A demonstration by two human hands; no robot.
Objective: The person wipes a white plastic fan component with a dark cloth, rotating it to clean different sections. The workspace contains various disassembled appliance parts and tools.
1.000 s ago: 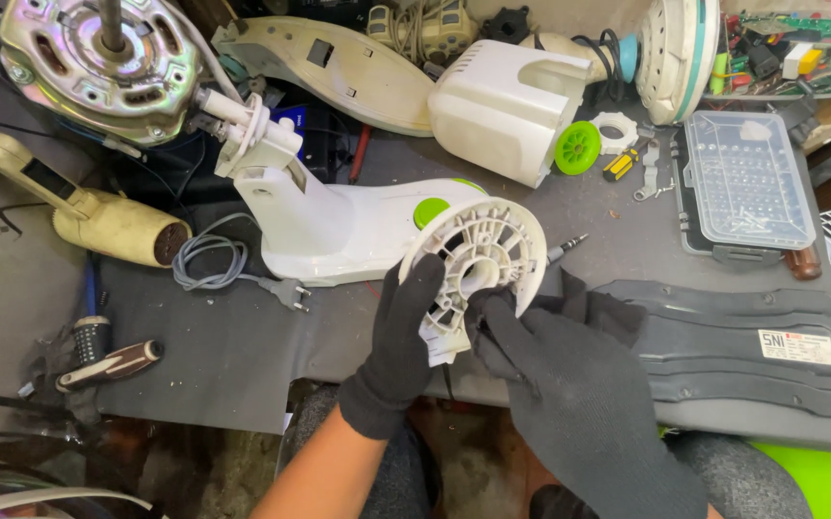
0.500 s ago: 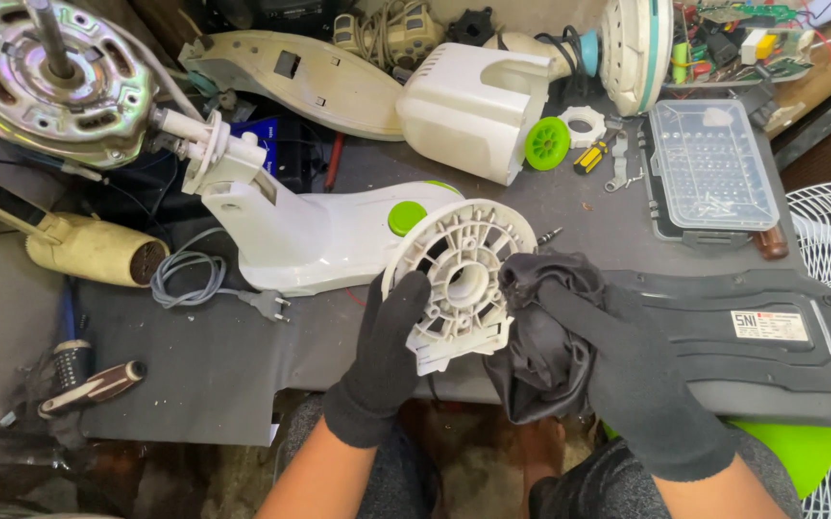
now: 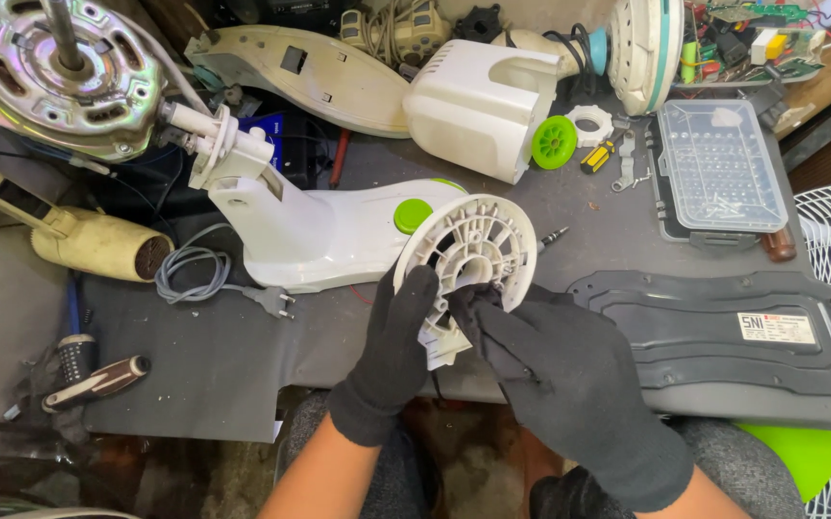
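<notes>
Your left hand [image 3: 396,336] clamps the white round fan housing part [image 3: 468,255] by its lower edge, tilted upright. Your right hand [image 3: 555,370] presses a dark cloth [image 3: 468,308] against its face, fingers closed on it.

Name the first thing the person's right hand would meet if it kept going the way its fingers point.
The right hand points up-left, already pressing a dark cloth against the round white ribbed plastic part; that comes first.

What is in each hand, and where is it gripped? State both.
The left hand grips the white round ribbed plastic disc at its lower left edge. The right hand presses a dark cloth against the disc's lower middle.
</notes>
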